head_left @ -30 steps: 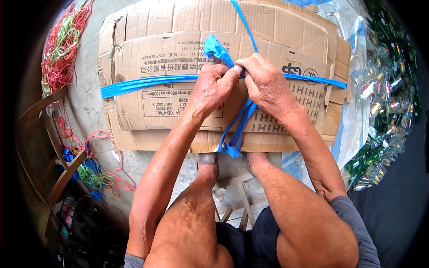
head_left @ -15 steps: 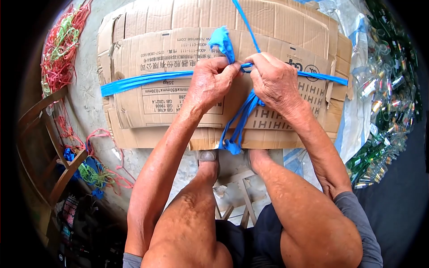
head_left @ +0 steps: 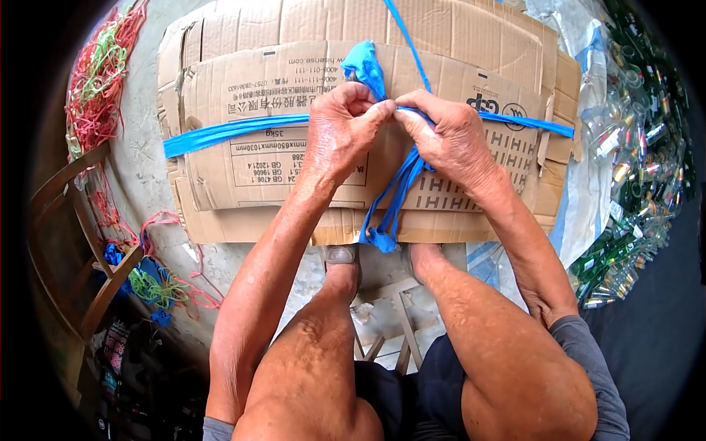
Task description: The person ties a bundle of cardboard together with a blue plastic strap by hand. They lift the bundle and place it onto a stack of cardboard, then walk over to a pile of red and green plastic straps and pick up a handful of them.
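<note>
A stack of flattened cardboard (head_left: 279,173) lies in front of my feet, with blue plastic strap (head_left: 243,128) drawn across it from side to side and another length running to the far edge. Above the middle of the stack, my left hand (head_left: 346,128) is closed, pinching the strap near its bunched blue end. My right hand (head_left: 445,136) is also closed on the strap, its thumb and finger almost meeting the left fingertips. The crossing between them is mostly hidden by my fingers. Loose blue tails (head_left: 397,202) hang below toward the near edge of the cardboard.
Many glass bottles (head_left: 636,169) are heaped at the right, beside a white sheet (head_left: 588,147). Red and green twine (head_left: 107,77) lies in a tangle at the far left. A wooden chair (head_left: 81,242) stands at the left, near more twine (head_left: 154,287).
My right hand has turned and its thumb now shows, pressed on the strap. Both hands' fingertips are closer together, covering the blue loop that was visible between them. The cardboard is nearly unmoved.
</note>
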The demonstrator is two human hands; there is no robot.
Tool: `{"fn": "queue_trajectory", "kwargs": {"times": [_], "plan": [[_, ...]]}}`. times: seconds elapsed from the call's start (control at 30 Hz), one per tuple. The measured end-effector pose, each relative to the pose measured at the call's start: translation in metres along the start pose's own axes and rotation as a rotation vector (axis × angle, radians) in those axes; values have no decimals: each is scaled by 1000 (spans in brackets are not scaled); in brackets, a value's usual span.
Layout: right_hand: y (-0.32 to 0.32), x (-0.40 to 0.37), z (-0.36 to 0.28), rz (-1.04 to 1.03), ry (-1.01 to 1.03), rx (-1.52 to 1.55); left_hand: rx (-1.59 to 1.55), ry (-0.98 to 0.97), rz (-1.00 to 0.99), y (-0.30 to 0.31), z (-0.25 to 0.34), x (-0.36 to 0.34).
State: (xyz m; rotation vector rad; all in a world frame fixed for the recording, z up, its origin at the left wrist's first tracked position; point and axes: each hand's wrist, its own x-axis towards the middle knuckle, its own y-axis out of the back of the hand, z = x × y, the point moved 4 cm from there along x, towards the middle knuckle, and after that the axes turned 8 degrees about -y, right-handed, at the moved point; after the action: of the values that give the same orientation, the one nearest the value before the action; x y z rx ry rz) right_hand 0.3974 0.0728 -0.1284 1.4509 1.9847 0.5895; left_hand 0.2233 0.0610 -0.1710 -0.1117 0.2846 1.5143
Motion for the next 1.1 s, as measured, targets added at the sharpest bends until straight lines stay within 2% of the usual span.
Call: {"fn": "queue_trajectory", "kwargs": {"times": [0.03, 0.43, 0.73, 0.83, 1.1], "plan": [[-2, 0, 3, -34, -67, 82, -7, -1, 28, 1, -1, 0], [-8, 5, 16, -117, -84, 191, -30, 57, -58, -2, 12, 1], [-7, 6, 16, -91, -78, 164, -92, 62, -49, -4, 14, 4], [-6, 4, 11, -45, -17, 161, -45, 63, -79, -4, 12, 3], [-7, 4, 13, -36, -24, 159, 25, -7, -86, -2, 12, 0]]}}
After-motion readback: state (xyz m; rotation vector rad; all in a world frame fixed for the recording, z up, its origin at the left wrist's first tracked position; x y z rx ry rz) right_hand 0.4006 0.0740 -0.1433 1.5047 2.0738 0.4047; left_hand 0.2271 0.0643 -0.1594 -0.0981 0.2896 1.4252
